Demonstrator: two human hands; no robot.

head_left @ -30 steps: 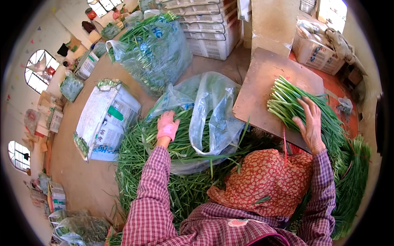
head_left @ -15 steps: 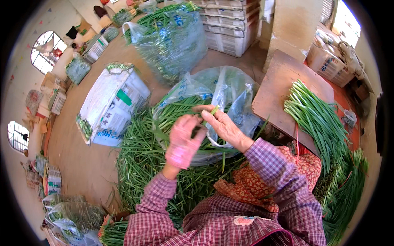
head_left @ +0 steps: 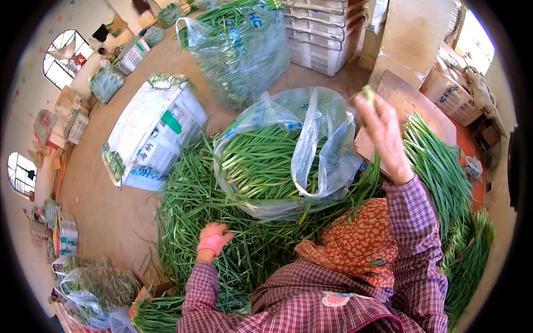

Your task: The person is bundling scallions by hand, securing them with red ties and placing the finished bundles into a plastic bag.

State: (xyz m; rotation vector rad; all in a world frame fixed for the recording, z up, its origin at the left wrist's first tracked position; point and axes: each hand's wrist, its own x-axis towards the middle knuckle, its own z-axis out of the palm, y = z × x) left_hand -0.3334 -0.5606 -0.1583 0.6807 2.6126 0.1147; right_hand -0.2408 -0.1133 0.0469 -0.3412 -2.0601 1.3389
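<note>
My right hand is raised beside the brown board, closed on a few green chives. Their pale ends poke out above the fingers and the leaves hang below. Lower down, my left hand, in a pink glove, hovers at or touches the loose pile of green leaves; its fingers look spread and nothing shows in them. Between the hands stands an open clear plastic bag with chives lying inside. A thick bunch of chives rests on the board at the right.
A lidded white crate stands left of the pile. Beyond the bag is a taller filled plastic bag, with stacked white crates beside it. More greens lie low at the right. A patterned red cloth covers my lap.
My hands have come apart: the right has moved up and right with chives, while the left has dropped down and left to the leaf pile. The bag's contents are now uncovered.
</note>
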